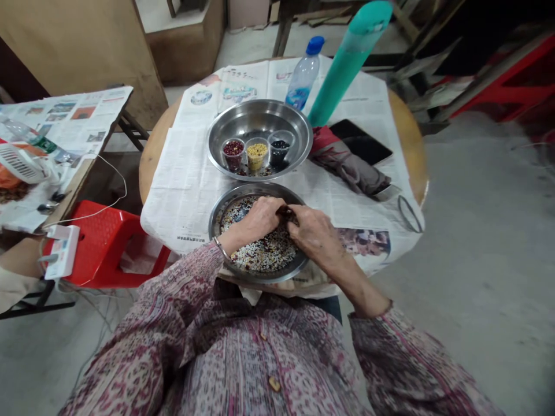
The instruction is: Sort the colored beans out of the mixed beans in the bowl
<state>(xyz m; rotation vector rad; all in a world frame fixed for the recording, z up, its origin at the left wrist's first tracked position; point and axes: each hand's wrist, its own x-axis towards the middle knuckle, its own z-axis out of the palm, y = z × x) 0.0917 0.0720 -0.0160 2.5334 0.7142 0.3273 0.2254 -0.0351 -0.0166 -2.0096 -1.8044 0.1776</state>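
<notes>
My left hand (pixel 261 221) and my right hand (pixel 315 232) meet over the right side of a shallow metal pan (pixel 215 216). Their fingers are curled together around something small and dark, too shaded to make out. Beneath them the pan holds a mix of pale, dark red, yellow and black grains (pixel 264 254). Just beyond it, a deeper steel basin (pixel 260 112) contains three clear plastic cups: one of dark red beans (pixel 233 151), one of yellow grains (pixel 257 155), one of black beans (pixel 280 145). Loose grains lie around the bases of the cups.
Newspaper (pixel 173 173) covers the round table (pixel 416 141). Behind the basin stand a blue-capped bottle (pixel 303 75) and a tall teal container (pixel 351 63). A folded umbrella (pixel 347 162) and a dark flat device (pixel 362 140) lie right. A red stool (pixel 102 242) bears a power strip (pixel 63 251).
</notes>
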